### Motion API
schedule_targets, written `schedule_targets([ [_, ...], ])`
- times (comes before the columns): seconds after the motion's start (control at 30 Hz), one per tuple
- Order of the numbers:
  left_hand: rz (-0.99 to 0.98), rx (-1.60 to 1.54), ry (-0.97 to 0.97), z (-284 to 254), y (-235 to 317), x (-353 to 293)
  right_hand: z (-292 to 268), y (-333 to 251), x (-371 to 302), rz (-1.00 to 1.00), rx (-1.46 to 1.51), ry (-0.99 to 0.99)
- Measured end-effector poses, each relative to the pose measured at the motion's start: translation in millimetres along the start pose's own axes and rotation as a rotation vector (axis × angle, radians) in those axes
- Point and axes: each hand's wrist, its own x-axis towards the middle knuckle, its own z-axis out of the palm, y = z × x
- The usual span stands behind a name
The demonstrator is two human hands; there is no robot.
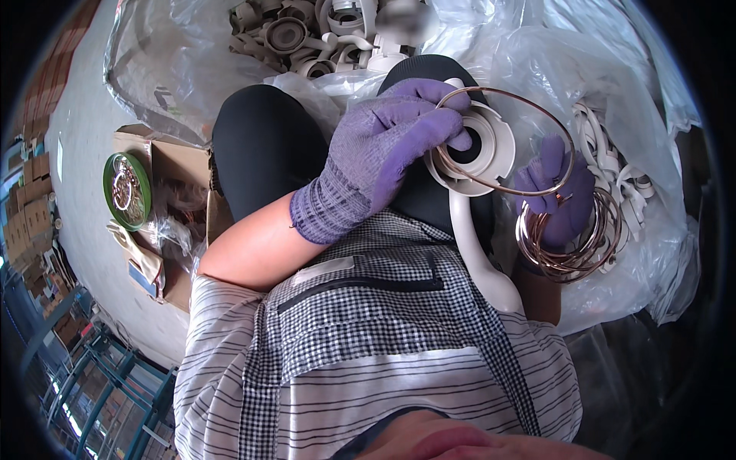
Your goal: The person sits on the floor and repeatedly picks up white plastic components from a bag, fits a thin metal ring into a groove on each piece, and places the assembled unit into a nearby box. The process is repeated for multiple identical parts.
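Both of my hands wear purple knit gloves. My left hand is closed, thumb against fingers, at the left side of a thin copper-coloured metal ring. Beneath this ring is an off-white plastic part with a round stepped collar and a long curved handle, resting over my right thigh. The left fingertips overlap the collar; whether they press on it I cannot tell. My right hand is curled through a bundle of similar metal rings, beside the single ring's lower right edge.
Off-white plastic parts fill a clear plastic bag ahead of me. More pale parts lie on plastic sheeting at the right. An open cardboard box stands at my left, with a green round container of coppery pieces on it.
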Motion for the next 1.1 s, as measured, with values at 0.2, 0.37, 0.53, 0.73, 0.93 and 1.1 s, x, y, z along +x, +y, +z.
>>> schedule_targets([
  [0.2, 0.220, 0.220, -0.067, -8.7, -9.3, 1.0, 10.0, -10.4, 9.7, 0.051, -0.104, 0.054],
  [0.37, 0.185, 0.262, -0.083, -10.2, -7.1, -0.9, 14.8, -4.3, 8.8, -0.007, -0.274, 0.221],
  [0.53, 0.328, 0.424, -0.099, -9.6, -3.6, -1.3, 19.6, -6.0, 10.5, 0.065, -0.344, 0.223],
  [0.73, 0.204, 0.216, -0.034, -3.6, -4.3, -0.4, 29.5, -9.0, 13.7, 0.109, -0.366, 0.206],
  [0.93, 0.076, 0.181, -0.065, -5.6, 2.2, 1.8, 27.5, -5.2, 13.0, 0.092, -0.371, 0.287],
  [1.1, 0.080, 0.044, -0.014, -1.8, -5.9, 0.3, 20.6, -0.6, 14.2, 0.049, -0.305, 0.183],
])
